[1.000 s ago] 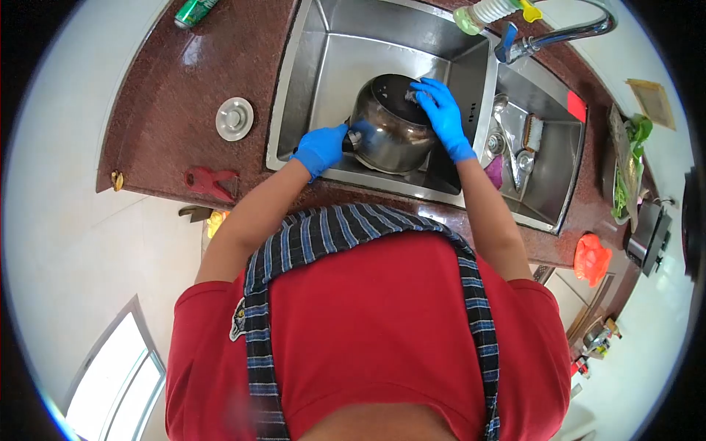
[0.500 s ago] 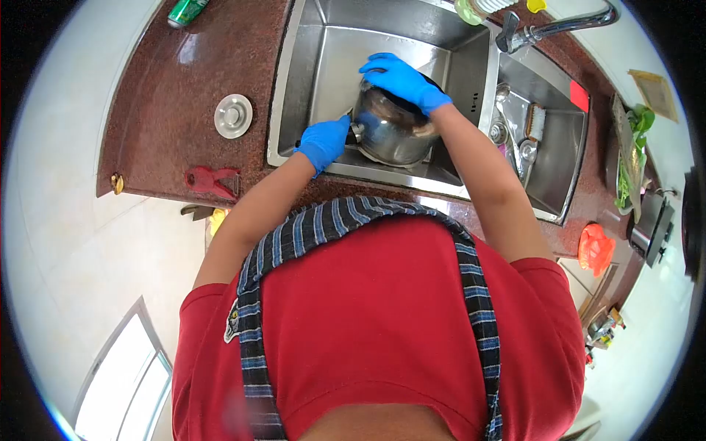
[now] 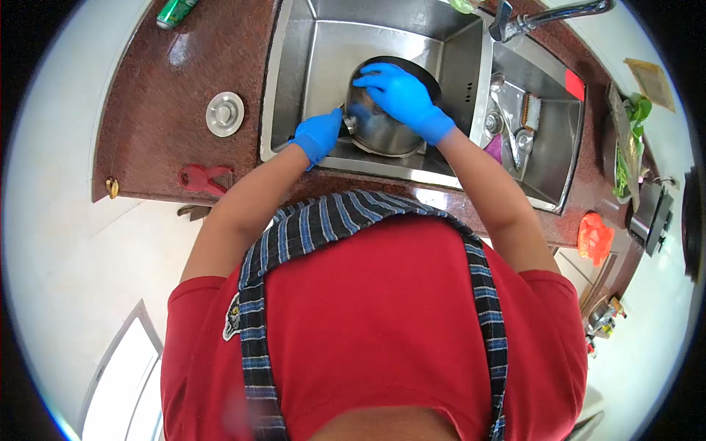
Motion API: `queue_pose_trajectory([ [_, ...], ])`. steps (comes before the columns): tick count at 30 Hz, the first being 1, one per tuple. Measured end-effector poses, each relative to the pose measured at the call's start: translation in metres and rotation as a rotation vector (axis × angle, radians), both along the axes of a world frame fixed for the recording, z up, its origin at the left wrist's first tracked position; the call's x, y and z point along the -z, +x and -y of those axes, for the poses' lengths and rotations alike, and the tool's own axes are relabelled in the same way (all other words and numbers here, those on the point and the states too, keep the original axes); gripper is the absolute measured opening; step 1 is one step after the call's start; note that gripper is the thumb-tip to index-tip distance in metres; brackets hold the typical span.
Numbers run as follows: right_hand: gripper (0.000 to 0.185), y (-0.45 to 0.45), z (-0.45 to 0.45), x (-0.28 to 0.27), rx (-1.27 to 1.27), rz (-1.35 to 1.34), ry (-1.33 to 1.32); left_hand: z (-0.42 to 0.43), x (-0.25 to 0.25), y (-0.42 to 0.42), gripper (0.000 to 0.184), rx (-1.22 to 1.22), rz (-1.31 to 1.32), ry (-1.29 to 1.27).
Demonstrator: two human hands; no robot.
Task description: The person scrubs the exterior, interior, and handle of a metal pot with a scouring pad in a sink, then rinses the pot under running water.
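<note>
A steel pot (image 3: 382, 134) with a dark base rests tilted in the large sink basin (image 3: 323, 70), near its front edge. My left hand (image 3: 318, 137), in a blue glove, is closed around the pot's dark handle (image 3: 345, 126). Across the side of the pot lies my right hand (image 3: 401, 95), also gloved in blue, its fingers bent over the metal near the dark base. Whatever is under the right palm is hidden; in this frame no scrubber shows.
The small basin (image 3: 555, 158) holds a brush (image 3: 531, 112), ladles and a purple cloth (image 3: 494, 148). A faucet (image 3: 544, 18) reaches over the sinks. On the left counter are a drain plug (image 3: 225, 114), a red clamp-like object (image 3: 204, 178) and a green can (image 3: 175, 11).
My right hand has moved from the pot's dark base, over its far rim, onto its side nearer me. The left hand keeps its hold on the handle. The whole view has shifted slightly.
</note>
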State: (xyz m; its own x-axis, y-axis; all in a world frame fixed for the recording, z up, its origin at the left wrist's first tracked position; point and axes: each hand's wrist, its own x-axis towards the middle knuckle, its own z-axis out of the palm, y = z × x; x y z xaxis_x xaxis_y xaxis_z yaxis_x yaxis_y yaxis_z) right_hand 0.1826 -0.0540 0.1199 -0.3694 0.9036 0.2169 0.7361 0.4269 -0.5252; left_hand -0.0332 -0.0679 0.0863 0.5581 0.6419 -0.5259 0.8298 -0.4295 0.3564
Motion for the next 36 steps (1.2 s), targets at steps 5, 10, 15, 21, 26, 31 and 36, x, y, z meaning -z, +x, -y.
queue_pose_trajectory([
  [5,0.022,-0.033,-0.032,-0.007,0.082,0.199,-0.255,-0.003,0.003,0.000,0.022,-0.051,0.006,-0.037],
  [10,0.029,0.008,0.034,-0.021,-0.005,-0.057,-0.066,-0.005,0.019,0.000,0.026,-0.030,-0.017,-0.055],
  [15,0.027,0.004,0.046,-0.021,-0.136,0.026,0.014,-0.018,0.022,-0.002,0.030,-0.002,-0.033,-0.177],
  [21,0.029,0.014,-0.026,0.037,0.089,-0.046,-0.027,-0.018,0.028,0.004,0.026,-0.108,-0.147,-0.192],
  [26,0.028,0.082,-0.018,0.073,0.444,-0.195,-0.319,-0.017,0.038,-0.002,0.029,-0.113,-0.106,-0.172],
  [31,0.026,0.053,0.053,0.035,0.555,-0.109,-0.056,-0.020,0.044,-0.003,0.027,-0.084,-0.073,-0.217],
  [36,0.034,0.008,0.049,0.000,0.217,0.112,0.046,-0.025,0.052,-0.007,0.027,-0.006,-0.042,-0.197],
])
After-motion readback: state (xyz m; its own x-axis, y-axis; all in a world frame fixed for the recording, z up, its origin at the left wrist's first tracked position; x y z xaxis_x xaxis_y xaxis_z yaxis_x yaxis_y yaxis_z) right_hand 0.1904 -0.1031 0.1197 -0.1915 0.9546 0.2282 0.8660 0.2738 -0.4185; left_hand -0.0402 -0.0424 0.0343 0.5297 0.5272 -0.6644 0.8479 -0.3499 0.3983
